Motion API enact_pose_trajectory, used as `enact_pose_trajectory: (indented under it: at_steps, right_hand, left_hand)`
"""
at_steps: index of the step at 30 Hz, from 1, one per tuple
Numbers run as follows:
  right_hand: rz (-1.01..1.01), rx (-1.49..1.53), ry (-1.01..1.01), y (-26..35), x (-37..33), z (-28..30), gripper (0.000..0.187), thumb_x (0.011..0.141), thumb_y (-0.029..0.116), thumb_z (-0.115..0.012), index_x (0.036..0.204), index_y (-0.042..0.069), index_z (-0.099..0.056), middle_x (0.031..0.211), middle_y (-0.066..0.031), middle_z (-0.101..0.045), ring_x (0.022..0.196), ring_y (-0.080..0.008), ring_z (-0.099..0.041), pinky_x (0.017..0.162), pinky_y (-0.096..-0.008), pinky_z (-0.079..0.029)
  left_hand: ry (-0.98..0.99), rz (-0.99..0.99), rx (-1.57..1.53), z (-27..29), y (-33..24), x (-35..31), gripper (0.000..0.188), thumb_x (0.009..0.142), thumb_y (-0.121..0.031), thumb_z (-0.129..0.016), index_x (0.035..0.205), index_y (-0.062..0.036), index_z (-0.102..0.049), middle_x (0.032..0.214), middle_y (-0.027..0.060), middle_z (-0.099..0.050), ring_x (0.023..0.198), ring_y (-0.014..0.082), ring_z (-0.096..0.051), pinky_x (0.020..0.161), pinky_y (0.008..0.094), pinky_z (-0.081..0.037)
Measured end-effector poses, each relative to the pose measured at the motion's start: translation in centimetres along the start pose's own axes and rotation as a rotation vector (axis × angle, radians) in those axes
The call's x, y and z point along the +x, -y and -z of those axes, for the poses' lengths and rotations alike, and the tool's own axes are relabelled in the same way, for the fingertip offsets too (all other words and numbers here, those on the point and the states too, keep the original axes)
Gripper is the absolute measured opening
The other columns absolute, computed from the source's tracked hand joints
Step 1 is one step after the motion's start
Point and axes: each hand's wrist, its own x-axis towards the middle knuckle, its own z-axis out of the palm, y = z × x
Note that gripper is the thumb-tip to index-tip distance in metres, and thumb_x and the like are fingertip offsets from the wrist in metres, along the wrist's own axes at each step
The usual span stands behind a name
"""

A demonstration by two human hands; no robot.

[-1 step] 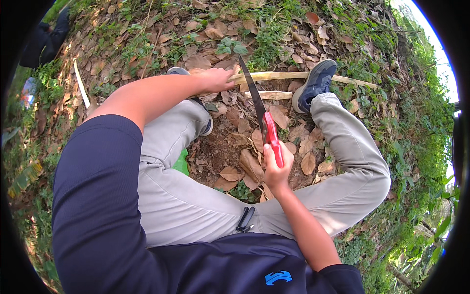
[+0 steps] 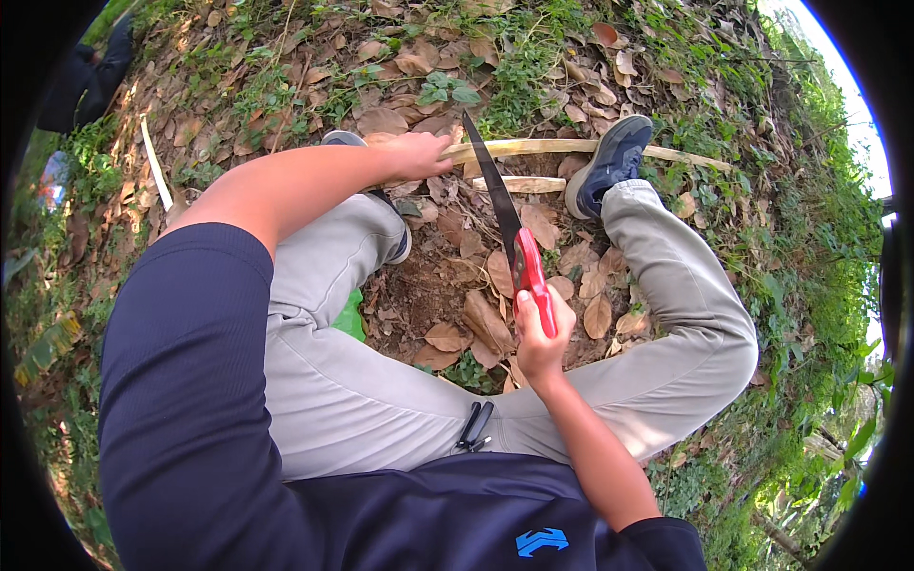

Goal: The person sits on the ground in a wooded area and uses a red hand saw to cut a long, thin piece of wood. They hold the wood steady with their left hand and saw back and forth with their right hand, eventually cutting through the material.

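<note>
A long pale strip of wood (image 2: 533,147) lies across the ground between my shoes, its right part passing under or behind my right shoe (image 2: 614,169). My left hand (image 2: 419,155) is closed on its left part. My right hand (image 2: 545,333) grips the red handle of a handsaw (image 2: 498,195). The dark blade slants up and to the left, crossing the strip just right of my left hand; whether its teeth are in the wood is too small to tell. Nearer to me, a short pale piece of wood (image 2: 519,185) lies partly beneath the blade.
Dry leaves (image 2: 487,324) and green weeds cover the soil. Another pale stick (image 2: 156,164) lies at the far left, near a dark shape (image 2: 90,81) that may be a person. Something bright green (image 2: 350,316) shows beside my left leg. My bent legs frame the spot.
The saw and my right hand have shifted slightly toward me. My left hand and the long strip stay in about the same place.
</note>
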Motion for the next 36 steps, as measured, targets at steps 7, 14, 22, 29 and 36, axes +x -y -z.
enact_pose_trajectory:
  at_steps: [7, 14, 22, 29, 36]
  right_hand:
    - [-0.257, 0.151, 0.034, 7.3, -5.4, 4.4, 0.018, 0.095, 0.009, -0.065, 0.080, 0.004, -0.056, 0.061, 0.0048, -0.047, 0.053, -0.0032, -0.040, 0.049, -0.0235, -0.031]
    - [0.071, -0.040, 0.002, 6.3, -0.4, 4.0, 0.019, 0.095, 0.010, -0.065, 0.080, 0.003, -0.056, 0.063, 0.0043, -0.047, 0.058, -0.0040, -0.041, 0.051, -0.0251, -0.031]
    - [0.133, -0.255, 0.078, 6.0, 3.1, 0.1, 0.025, 0.094, 0.013, -0.069, 0.075, 0.003, -0.054, 0.058, 0.0021, -0.044, 0.054, -0.0070, -0.038, 0.050, -0.0298, -0.032]
    - [0.116, -0.162, 0.054, 4.8, 2.2, 0.8, 0.022, 0.094, 0.012, -0.068, 0.077, 0.003, -0.057, 0.059, 0.0019, -0.048, 0.054, -0.0064, -0.040, 0.050, -0.0282, -0.033]
    - [0.135, -0.211, 0.096, 5.0, 2.3, 0.4, 0.018, 0.094, 0.012, -0.067, 0.079, 0.003, -0.059, 0.060, 0.0018, -0.050, 0.054, -0.0061, -0.042, 0.050, -0.0274, -0.033]
  left_hand:
    - [0.045, 0.009, -0.024, 1.1, -0.4, -0.6, 0.049, 0.093, -0.042, -0.058, 0.123, -0.0033, -0.055, 0.106, 0.0276, -0.070, 0.098, 0.0432, -0.069, 0.087, 0.0516, -0.055]
    - [0.060, 0.016, -0.021, 1.5, -1.0, -0.7, 0.048, 0.096, -0.043, -0.054, 0.126, -0.0047, -0.054, 0.106, 0.0266, -0.070, 0.100, 0.0433, -0.068, 0.088, 0.0524, -0.054]
    - [0.038, -0.019, -0.024, 1.0, -0.4, -0.2, 0.046, 0.104, -0.047, -0.044, 0.119, -0.0031, -0.050, 0.101, 0.0285, -0.069, 0.096, 0.0476, -0.067, 0.083, 0.0569, -0.051]
    - [0.025, -0.029, -0.022, 0.7, -0.2, -0.2, 0.047, 0.105, -0.048, -0.043, 0.117, -0.0027, -0.049, 0.097, 0.0291, -0.069, 0.093, 0.0482, -0.066, 0.081, 0.0578, -0.051]
    - [0.060, -0.015, -0.013, 1.2, -0.6, -0.2, 0.051, 0.105, -0.049, -0.042, 0.120, -0.0009, -0.051, 0.106, 0.0308, -0.068, 0.101, 0.0475, -0.066, 0.088, 0.0560, -0.052]
